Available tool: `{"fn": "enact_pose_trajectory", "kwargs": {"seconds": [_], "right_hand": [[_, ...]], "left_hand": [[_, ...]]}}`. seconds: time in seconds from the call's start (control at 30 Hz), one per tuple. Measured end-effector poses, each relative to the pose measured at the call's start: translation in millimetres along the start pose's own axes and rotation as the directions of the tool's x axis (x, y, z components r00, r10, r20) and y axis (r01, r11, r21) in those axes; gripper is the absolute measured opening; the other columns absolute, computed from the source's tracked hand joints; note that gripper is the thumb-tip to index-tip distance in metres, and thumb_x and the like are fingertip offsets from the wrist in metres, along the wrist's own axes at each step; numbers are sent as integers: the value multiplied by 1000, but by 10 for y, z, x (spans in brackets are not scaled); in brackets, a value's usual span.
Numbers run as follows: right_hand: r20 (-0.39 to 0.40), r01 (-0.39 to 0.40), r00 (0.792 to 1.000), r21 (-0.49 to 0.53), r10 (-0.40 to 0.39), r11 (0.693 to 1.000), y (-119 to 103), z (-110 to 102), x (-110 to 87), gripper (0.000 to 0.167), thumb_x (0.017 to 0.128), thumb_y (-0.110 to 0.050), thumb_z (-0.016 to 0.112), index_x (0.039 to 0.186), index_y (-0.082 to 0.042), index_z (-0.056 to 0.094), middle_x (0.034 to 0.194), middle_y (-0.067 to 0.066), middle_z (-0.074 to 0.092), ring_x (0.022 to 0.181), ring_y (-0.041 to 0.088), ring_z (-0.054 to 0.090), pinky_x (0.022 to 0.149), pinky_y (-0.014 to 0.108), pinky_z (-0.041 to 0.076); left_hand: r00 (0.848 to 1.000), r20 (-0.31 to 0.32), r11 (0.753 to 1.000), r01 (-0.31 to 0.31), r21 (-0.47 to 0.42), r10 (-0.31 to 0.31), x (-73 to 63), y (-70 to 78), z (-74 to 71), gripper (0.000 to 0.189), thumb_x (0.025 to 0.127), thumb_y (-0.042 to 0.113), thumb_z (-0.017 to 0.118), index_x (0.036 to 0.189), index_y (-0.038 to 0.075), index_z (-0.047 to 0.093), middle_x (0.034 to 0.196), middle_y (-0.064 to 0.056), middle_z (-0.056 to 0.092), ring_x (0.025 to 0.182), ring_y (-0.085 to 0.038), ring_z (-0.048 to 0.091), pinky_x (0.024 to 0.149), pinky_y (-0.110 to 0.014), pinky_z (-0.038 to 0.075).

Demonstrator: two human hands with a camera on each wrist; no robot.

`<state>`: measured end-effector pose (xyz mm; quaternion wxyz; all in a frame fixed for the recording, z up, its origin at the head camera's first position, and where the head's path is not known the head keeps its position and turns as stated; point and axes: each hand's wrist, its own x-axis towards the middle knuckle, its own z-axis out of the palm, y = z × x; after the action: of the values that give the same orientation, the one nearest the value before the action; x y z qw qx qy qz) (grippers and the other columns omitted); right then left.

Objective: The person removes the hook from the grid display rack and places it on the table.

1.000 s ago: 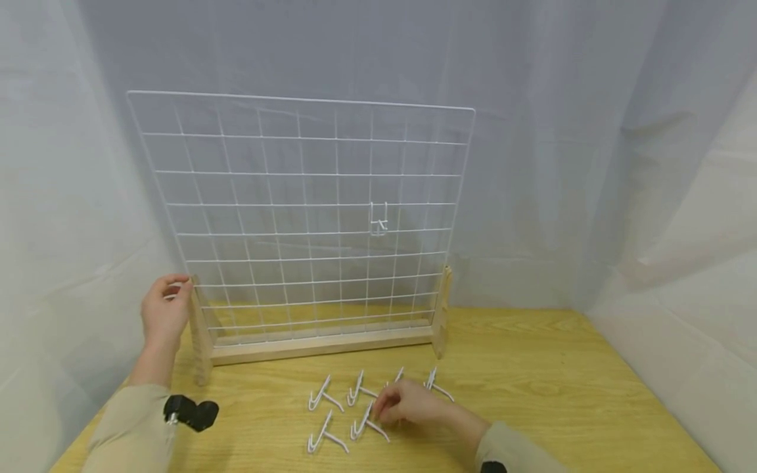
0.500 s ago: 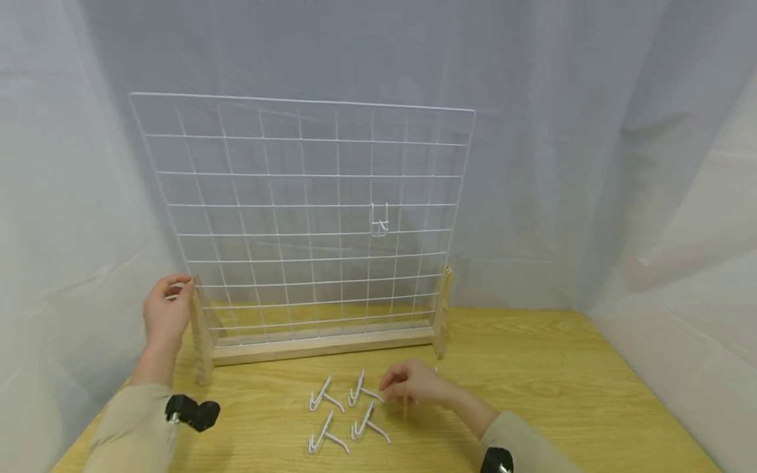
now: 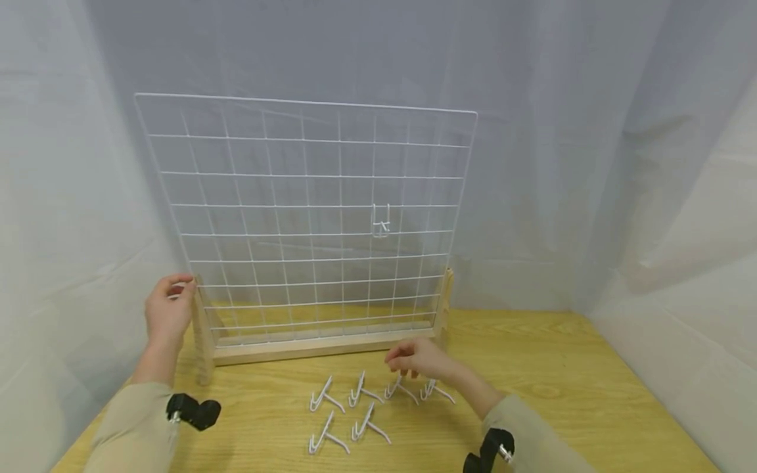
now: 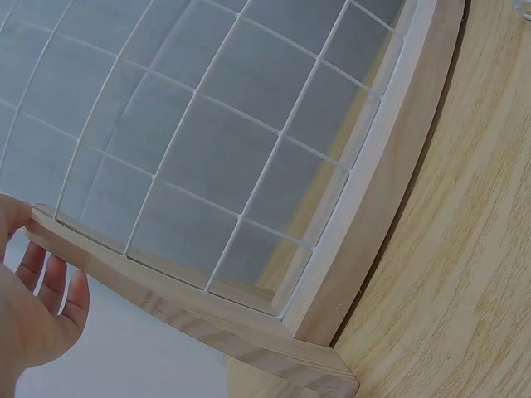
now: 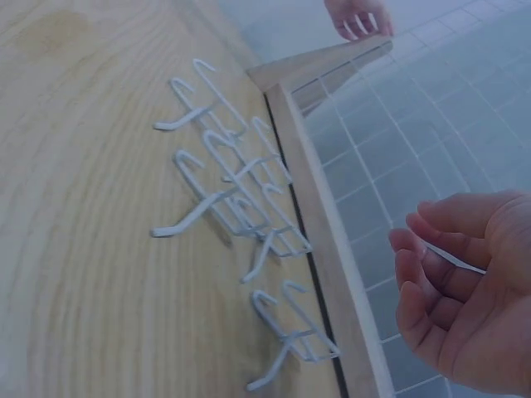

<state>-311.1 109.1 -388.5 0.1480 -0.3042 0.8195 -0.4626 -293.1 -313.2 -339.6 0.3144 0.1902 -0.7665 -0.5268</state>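
A white wire grid panel [image 3: 284, 190] stands upright in a wooden stand [image 3: 325, 344]. My left hand [image 3: 168, 310] grips the top of the stand's left post [image 4: 158, 298], its thumb and fingers on either side of the wood in the left wrist view. My right hand [image 3: 422, 358] hovers in front of the stand's base rail, fingers loosely bent and nothing between them. Just below it lie two white wire hooks, a middle hook [image 3: 402, 390] and a right-hand hook [image 3: 436, 391]. One hook [image 3: 380, 223] hangs on the grid, right of its middle.
More white hooks lie left of those two: a back-left hook [image 3: 325, 395], a hook beside it [image 3: 363, 391], and a front-row pair with a left hook [image 3: 327, 435] and a right hook [image 3: 369, 424]. Pale sheeting [image 3: 591, 164] surrounds the wooden table [image 3: 532, 381].
My right hand has moved away from the hooks, up toward the base rail, uncovering the hooks on the right. The left hand stays on the post.
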Motion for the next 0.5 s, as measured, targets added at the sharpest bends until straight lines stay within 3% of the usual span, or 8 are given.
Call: {"fn": "enact_pose_trajectory", "kwargs": {"seconds": [0.13,0.33,0.5], "right_hand": [[-27,0,1000,-4,0,1000,-68,-88,24,20,89,-13,60,100,3,63,81,1,62,69,13,54,58,27,46],[-44,4,999,3,-4,1000,-168,-192,88,25,90,-15,59,103,6,62,84,3,63,71,13,54,59,28,46],[-69,0,998,16,1,1000,-245,-253,138,24,90,-15,59,103,5,63,83,6,63,69,14,53,58,28,45]], "left_hand": [[1000,9,1000,-10,23,9,-1,7,-5,17,94,23,51,103,10,57,92,1,48,72,-3,43,57,-14,39],[999,5,996,-54,75,54,-18,27,-2,27,95,22,49,114,3,54,95,-5,50,71,-2,43,56,-15,38],[996,-10,991,-83,102,84,-25,36,-2,27,95,20,49,114,3,56,93,-6,51,68,0,41,56,-14,37]]}}
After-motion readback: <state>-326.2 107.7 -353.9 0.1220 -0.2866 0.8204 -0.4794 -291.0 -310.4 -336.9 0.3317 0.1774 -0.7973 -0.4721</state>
